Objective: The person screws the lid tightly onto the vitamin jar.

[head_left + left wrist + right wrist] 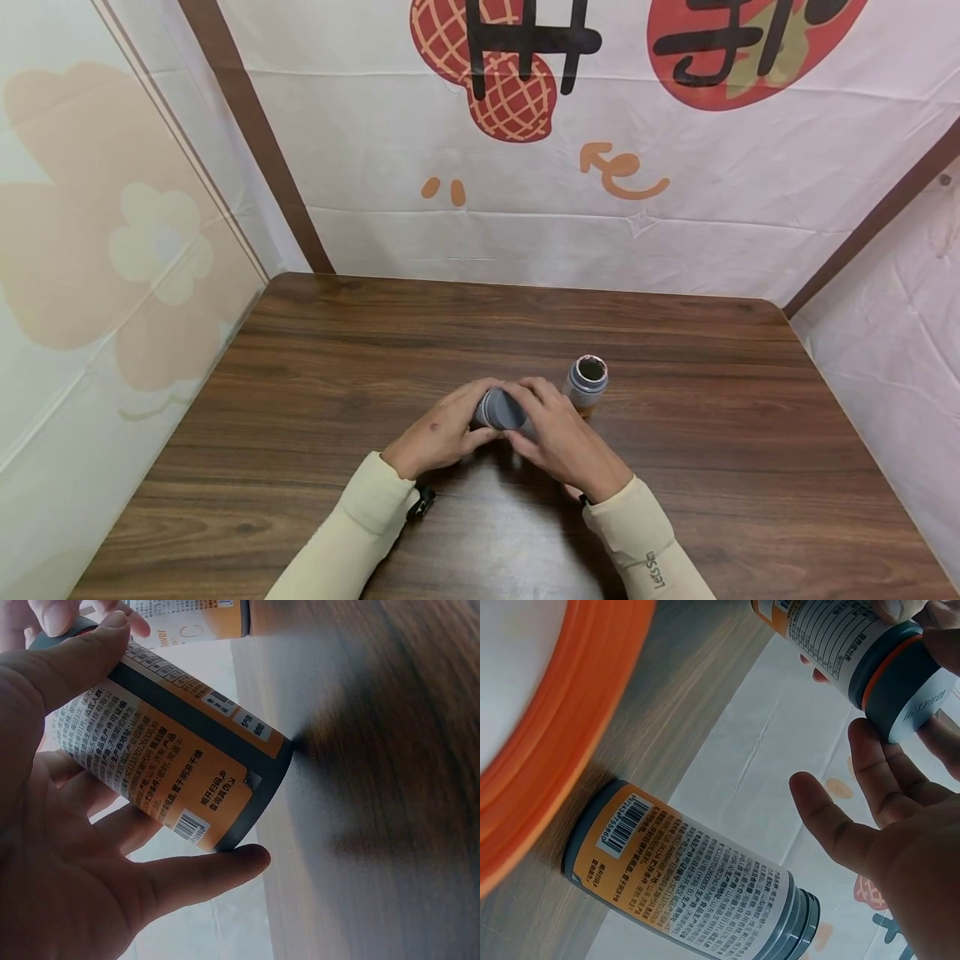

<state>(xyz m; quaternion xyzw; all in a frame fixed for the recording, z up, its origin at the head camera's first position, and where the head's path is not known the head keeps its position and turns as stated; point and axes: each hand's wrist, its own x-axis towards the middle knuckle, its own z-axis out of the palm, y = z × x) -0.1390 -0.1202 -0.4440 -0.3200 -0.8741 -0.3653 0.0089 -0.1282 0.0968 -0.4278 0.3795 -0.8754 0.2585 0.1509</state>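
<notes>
My left hand (450,425) holds a supplement-style bottle (172,742) with a white and orange printed label and a dark grey base. The bottle tilts, and its lower edge comes right to the table in the left wrist view. A finger of this hand stretches under the base. At the top, my right hand (558,429) grips the dark grey cap (911,690) with its fingertips; an orange ring shows below the cap. A second, matching bottle (697,877) stands uncapped beside the right hand, its threaded neck and dark mouth showing in the head view.
A round orange-rimmed thing (604,735), white inside, fills the left of the right wrist view, close to the camera. The brown wooden table (337,350) runs back to a printed white cloth wall (360,150); another cloth wall (67,350) borders the left side.
</notes>
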